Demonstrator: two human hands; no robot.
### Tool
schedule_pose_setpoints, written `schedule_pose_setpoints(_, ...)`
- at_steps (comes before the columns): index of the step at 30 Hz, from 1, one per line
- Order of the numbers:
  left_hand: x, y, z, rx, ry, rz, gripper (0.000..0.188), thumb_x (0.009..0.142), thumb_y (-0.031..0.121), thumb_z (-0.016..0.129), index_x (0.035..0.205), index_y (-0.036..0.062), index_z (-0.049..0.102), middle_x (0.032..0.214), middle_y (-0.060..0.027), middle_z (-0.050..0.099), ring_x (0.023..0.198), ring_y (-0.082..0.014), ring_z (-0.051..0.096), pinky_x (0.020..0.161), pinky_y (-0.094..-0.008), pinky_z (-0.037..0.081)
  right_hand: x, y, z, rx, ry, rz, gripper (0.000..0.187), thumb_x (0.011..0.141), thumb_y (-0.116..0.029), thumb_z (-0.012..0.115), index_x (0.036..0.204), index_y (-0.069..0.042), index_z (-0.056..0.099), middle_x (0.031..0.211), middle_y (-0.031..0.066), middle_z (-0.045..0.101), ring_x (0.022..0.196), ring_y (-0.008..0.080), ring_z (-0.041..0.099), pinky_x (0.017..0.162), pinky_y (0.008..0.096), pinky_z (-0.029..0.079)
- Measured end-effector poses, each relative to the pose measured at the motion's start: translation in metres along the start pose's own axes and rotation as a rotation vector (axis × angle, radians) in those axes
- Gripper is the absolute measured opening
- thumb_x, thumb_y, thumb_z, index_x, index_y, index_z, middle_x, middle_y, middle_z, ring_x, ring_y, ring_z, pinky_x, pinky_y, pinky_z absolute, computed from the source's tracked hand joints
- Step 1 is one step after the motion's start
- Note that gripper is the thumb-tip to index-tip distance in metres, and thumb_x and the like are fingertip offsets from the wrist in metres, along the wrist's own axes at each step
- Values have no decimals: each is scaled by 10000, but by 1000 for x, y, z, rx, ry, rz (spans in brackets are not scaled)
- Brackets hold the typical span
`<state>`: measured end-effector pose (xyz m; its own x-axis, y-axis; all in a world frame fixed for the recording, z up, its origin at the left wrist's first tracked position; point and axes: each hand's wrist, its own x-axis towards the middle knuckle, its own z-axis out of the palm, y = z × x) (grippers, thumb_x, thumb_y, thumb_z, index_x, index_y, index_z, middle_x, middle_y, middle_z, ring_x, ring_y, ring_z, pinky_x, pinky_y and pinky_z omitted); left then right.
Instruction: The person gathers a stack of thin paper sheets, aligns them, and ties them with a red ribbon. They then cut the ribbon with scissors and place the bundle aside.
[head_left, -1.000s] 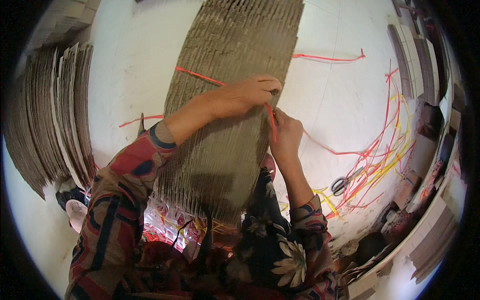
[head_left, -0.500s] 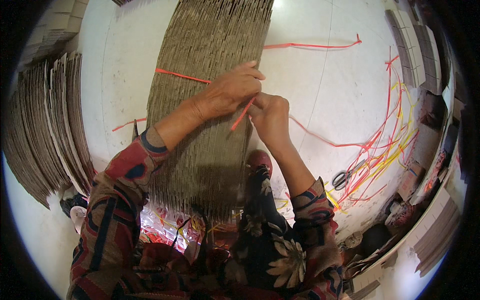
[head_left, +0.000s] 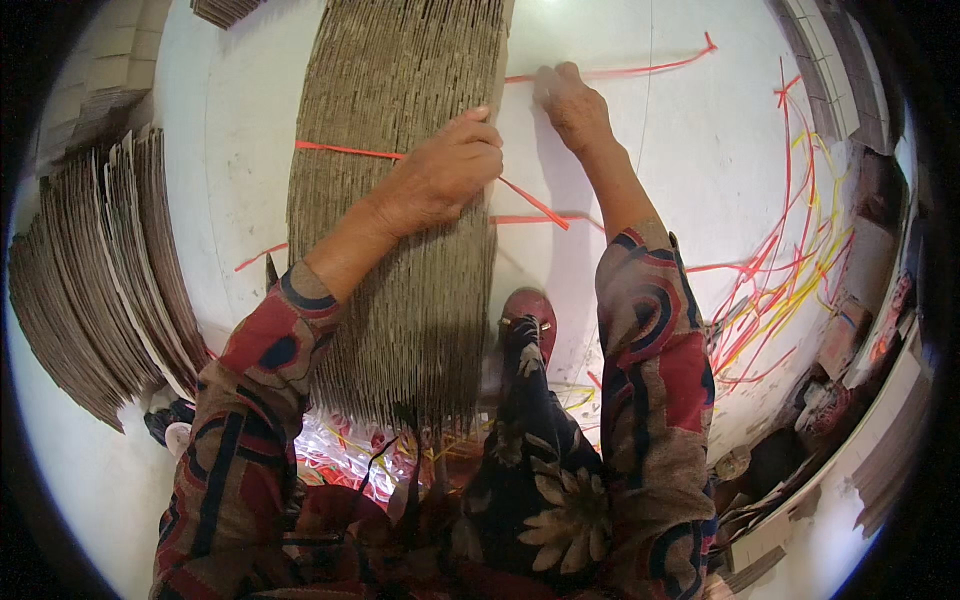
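Observation:
A long bundle of upright brown corrugated cardboard sheets (head_left: 395,80) stretches away in front of me. My left hand (head_left: 450,170) rests at its right edge, closed on a red plastic strap (head_left: 350,150) that crosses the top. The loose end of this strap (head_left: 535,203) sticks out to the right of the fingers. Further off to the right, my right hand (head_left: 578,110) is over the floor at a second red strap (head_left: 660,67). Its fingers are blurred, so whether they grip that strap is unclear. A third red strap (head_left: 530,219) comes out beside the bundle, nearer me.
More cardboard stacks stand at the left (head_left: 100,270). Tangled red and yellow straps (head_left: 775,300) lie on the pale floor to the right, with cardboard pieces and clutter along the right rim. My red shoe (head_left: 530,308) is beside the bundle.
My right hand has left the left hand and moved away and to the right, towards the far strap. The left hand stays on the near strap, whose loose end now points right. The view shifted slightly.

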<state>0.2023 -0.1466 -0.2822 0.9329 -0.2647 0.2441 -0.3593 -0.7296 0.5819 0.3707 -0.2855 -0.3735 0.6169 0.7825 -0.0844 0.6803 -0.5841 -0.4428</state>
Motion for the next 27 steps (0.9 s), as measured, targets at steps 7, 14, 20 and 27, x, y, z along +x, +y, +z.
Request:
schedule_pose_setpoints(7, 2, 3, -1, 8, -23, -31, 159, 676, -54, 513, 821, 11, 500, 844, -107, 519, 962, -278, 522, 1058, -458, 328, -33, -3, 30, -94, -20, -39, 52, 792, -63, 500, 791, -33, 543, 771, 165, 610, 731, 338, 620, 628, 429, 502)
schedule_pose_setpoints(14, -2, 4, 1, 49, -1, -55, 202, 658, -53, 525, 850, 8, 514, 870, -112, 534, 970, -289, 517, 1063, -452, 325, -45, 5, 20, -142, -75, -15, 67, 787, -60, 494, 784, -31, 554, 768, 181, 620, 713, 336, 627, 624, 440, 500)
schedule_pose_setpoints(20, -4, 1, 1, 35, -15, -70, 198, 656, -59, 526, 841, 8, 508, 868, -114, 532, 960, -293, 515, 1064, -452, 323, -129, 9, 38, -19, -220, 63, 98, 782, -88, 477, 791, -30, 555, 743, 201, 617, 703, 373, 612, 633, 482, 483)
schedule_pose_setpoints(27, 1, 2, 3, 12, -16, -50, 196, 659, -59, 533, 842, 8, 511, 857, -111, 529, 949, -292, 526, 1062, -455, 325, -101, -1, -35, 605, -279, 330, 296, 802, -270, 602, 640, -23, 602, 556, 123, 544, 494, 243, 529, 485, 373, 418)
